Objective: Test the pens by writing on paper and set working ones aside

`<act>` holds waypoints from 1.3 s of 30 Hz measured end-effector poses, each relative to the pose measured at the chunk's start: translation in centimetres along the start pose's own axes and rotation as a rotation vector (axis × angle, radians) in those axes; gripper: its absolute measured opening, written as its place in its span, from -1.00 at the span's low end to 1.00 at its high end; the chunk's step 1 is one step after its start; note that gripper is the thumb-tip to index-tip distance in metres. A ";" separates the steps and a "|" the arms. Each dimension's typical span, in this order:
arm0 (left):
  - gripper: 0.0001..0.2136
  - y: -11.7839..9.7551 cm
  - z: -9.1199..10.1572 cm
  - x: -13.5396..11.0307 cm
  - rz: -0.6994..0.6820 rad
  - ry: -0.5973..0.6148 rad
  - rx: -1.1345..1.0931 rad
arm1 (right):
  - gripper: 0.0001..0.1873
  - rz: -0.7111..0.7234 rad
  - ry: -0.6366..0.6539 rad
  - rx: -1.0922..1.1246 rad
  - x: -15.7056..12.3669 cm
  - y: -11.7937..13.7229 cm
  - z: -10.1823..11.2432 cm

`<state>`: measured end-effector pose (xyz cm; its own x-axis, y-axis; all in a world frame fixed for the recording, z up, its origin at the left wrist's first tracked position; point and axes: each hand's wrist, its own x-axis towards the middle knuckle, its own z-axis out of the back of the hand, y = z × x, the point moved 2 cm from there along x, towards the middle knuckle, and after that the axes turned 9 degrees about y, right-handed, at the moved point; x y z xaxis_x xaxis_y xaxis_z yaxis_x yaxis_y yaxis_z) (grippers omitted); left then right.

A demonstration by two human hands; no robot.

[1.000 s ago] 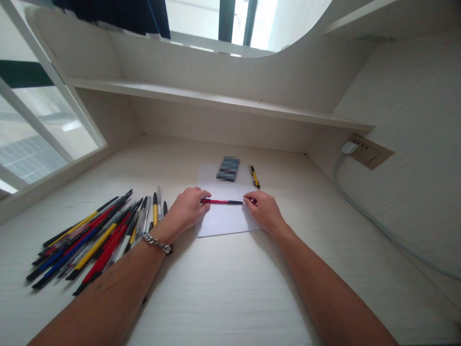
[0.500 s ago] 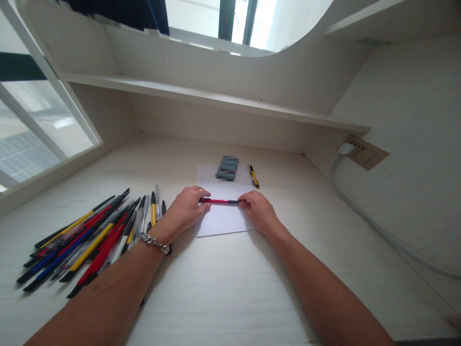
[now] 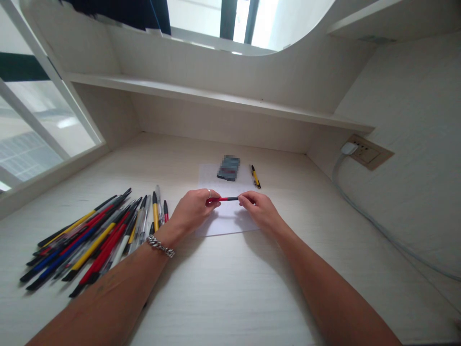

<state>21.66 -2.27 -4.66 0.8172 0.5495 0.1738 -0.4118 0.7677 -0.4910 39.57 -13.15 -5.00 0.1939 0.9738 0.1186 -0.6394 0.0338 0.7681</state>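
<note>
Along the near edge, both forearms (image 3: 334, 278) reach in over the pale surface (image 3: 230, 298), with a chain bracelet (image 3: 160, 246) on the left wrist. Just beyond the left forearm and partly hidden by it lies a pile (image 3: 94, 245) of red, yellow, blue, black and clear pens, most slanting roughly the same way. Farther in, the left hand (image 3: 194, 206) and the right hand (image 3: 260, 207) face each other over the paper (image 3: 230, 222), with the red pen (image 3: 227, 198) about level between them. The left grip pinches the red barrel between thumb and fingers; the right grip has its fingertips closed on the black end, the very tip hidden behind them. Shadows on the paper suggest that the red pen is raised off it. For this two-handed hold, the sound way seems to be a firm, steady left pinch as the anchor, with the right fingertips working in line with the barrel; a sideways bend could make so slim a thing flex or slip. Staying low over the paper looks wise too, since anything dropped would land close by. Beyond the hands, a blurred item (image 3: 228, 169) sits on the paper's far part, with a yellow pen (image 3: 256, 176) to its right. Farther back runs a shelf (image 3: 216, 97), with a socket (image 3: 370, 152) on the right wall.
</note>
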 end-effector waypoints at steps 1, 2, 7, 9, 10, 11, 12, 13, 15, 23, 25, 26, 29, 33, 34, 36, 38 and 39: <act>-0.81 0.0 0.0 0.0 -0.012 -0.013 -0.006 | -0.71 -0.022 0.020 0.008 0.0 0.0 0.0; -0.81 0.0 0.0 0.1 -0.025 -0.017 -0.017 | -0.68 -0.040 0.033 0.020 0.1 0.0 0.0; -0.79 -0.1 -0.1 0.1 -0.041 0.032 -0.084 | -0.76 -0.030 0.007 0.062 0.2 -0.4 0.1; -0.76 -0.2 -0.1 0.1 -0.034 0.057 -0.083 | -0.83 0.017 -0.024 0.112 0.2 -0.7 0.1; -0.74 -0.2 -0.1 0.1 -0.029 0.069 -0.083 | -0.82 0.036 -0.040 0.142 0.2 -0.8 0.1; -0.73 -0.2 0.0 0.1 -0.022 0.078 -0.083 | -0.80 0.049 -0.053 0.167 0.3 -1.0 0.0; -0.72 -0.2 0.0 0.1 -0.012 0.083 -0.083 | -0.80 0.056 -0.058 0.180 0.3 -1.1 -0.1; -0.71 -0.2 0.0 0.1 -0.002 0.086 -0.080 | -0.80 0.058 -0.058 0.179 0.3 -1.2 -0.1; -0.72 -0.1 -0.1 0.1 0.012 0.091 -0.068 | -0.81 0.053 -0.046 0.142 0.2 -1.2 -0.2; -0.76 0.0 -0.2 0.0 -0.005 0.061 -0.069 | -0.64 -0.088 0.020 0.114 0.0 -0.7 -0.2; -0.75 -0.1 -0.1 -0.1 -0.016 0.062 -0.080 | -0.60 -0.086 0.021 0.085 0.0 -0.6 -0.3; -0.75 -0.2 -0.1 -0.1 -0.016 0.066 -0.083 | -0.64 -0.065 0.011 0.077 0.0 -0.6 -0.3; -0.73 -0.1 -0.2 -0.1 -0.005 0.083 -0.080 | -0.84 0.000 -0.038 0.114 0.0 -0.7 -0.5; -0.73 0.0 -0.3 -0.1 0.003 0.103 -0.078 | -0.85 0.026 -0.065 0.180 0.2 -1.2 -0.5; -0.74 0.0 -0.3 -0.1 0.004 0.104 -0.082 | -0.81 0.022 -0.061 0.194 0.2 -1.2 -0.5; -0.75 0.0 -0.3 0.0 0.005 0.100 -0.087 | -0.69 -0.011 -0.039 0.220 0.2 -1.2 -0.5; -0.75 0.0 -0.2 -0.1 0.006 0.097 -0.086 | -0.70 -0.058 -0.004 0.225 0.2 -1.1 -0.4; -0.75 -0.1 -0.2 -0.1 0.005 0.097 -0.087 | -0.71 -0.077 0.014 0.208 0.2 -1.0 -0.4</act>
<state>21.72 -2.42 -4.82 0.8521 0.5157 0.0894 -0.3830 0.7308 -0.5650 39.92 -12.89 -5.99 0.2248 0.9733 0.0465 -0.4556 0.0628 0.8880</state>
